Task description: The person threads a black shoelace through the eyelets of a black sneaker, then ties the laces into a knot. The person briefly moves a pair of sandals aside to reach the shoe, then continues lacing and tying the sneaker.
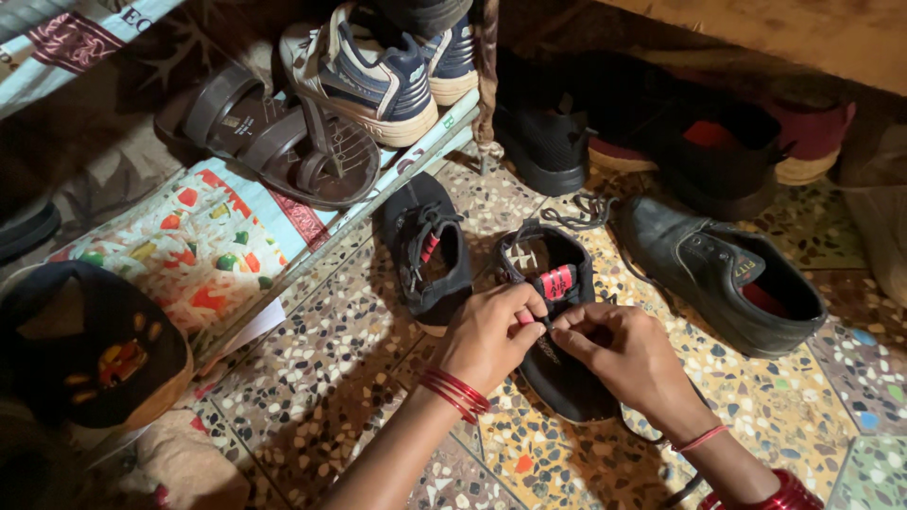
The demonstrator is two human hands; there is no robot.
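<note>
The black sneaker (pixel 557 321) lay on the floor (pixel 340 359), long axis running near-to-far. Left hand (pixel 491 335) and right hand (pixel 619 349) met over its middle, fingers pinched on its lace (pixel 567 215).

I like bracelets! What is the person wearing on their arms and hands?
The left hand has thin red bangles on its wrist. The right hand has a thin red thread at the wrist and thicker red bangles further up. No sleeves, gloves or rings show.
</note>
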